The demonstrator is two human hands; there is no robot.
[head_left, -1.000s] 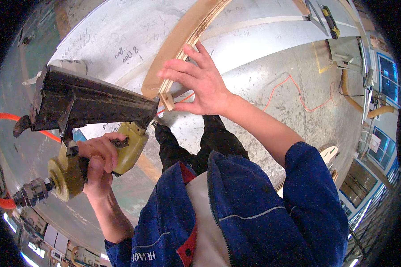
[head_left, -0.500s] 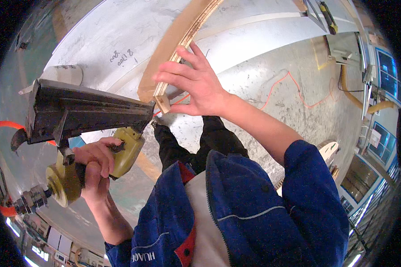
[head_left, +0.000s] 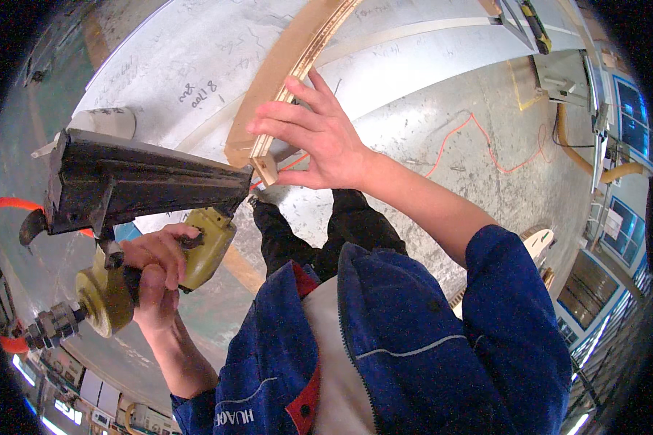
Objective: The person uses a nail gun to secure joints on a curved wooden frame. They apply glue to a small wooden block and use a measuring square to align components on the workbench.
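My left hand (head_left: 156,272) is wrapped round the grip of a yellow-and-black pneumatic nail gun (head_left: 145,181). Its long black magazine points right, and the nose meets the near end of a curved wooden piece (head_left: 265,90). That piece has a brown face and a pale layered edge, and it runs up past the top of the view. At its near end sits a small wooden block (head_left: 266,168). My right hand (head_left: 323,141) grips this end, fingers spread over the edge and thumb by the block. The trigger finger is partly hidden.
Beneath the work lies a large white marked surface (head_left: 159,80), with a white cylinder (head_left: 109,123) at its left. An orange air hose (head_left: 14,205) joins the gun's side of the view; a thin orange line (head_left: 490,148) crosses the floor. A yellow-and-black tool (head_left: 535,27) lies far right.
Almost nothing differs; both hands, the nail gun and the wooden piece keep their places, with only a slight shift of the view.
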